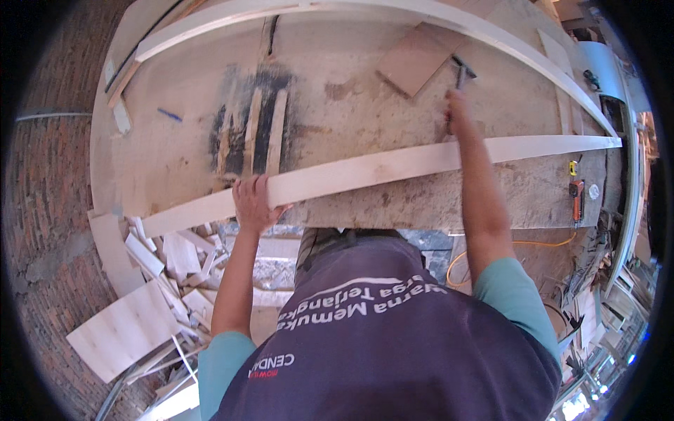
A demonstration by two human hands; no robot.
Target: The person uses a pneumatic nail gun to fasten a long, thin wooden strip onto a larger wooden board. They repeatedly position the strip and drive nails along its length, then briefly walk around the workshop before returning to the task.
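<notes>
A long pale wooden strip [379, 165] runs across the near part of the worktable, from lower left to the right end. My left hand [254, 205] grips this strip left of its middle, fingers over the top and thumb at the near side. My right hand [456, 112] is closed round the handle of a hammer [463, 69], beyond the strip; the hand is slightly blurred. Near the hammer's head lies a flat brown board [415, 59]. A second long strip [337, 7] spans the far side and meets the near strip at the right.
On the worktable [337, 105] several thin wood slats [253, 130] lie over a dark stain, with a blue pen [170, 114] to their left. An orange and black tool [576, 200] sits at the right edge beside a yellow cable [540, 243]. Wood offcuts [144, 256] pile up at lower left.
</notes>
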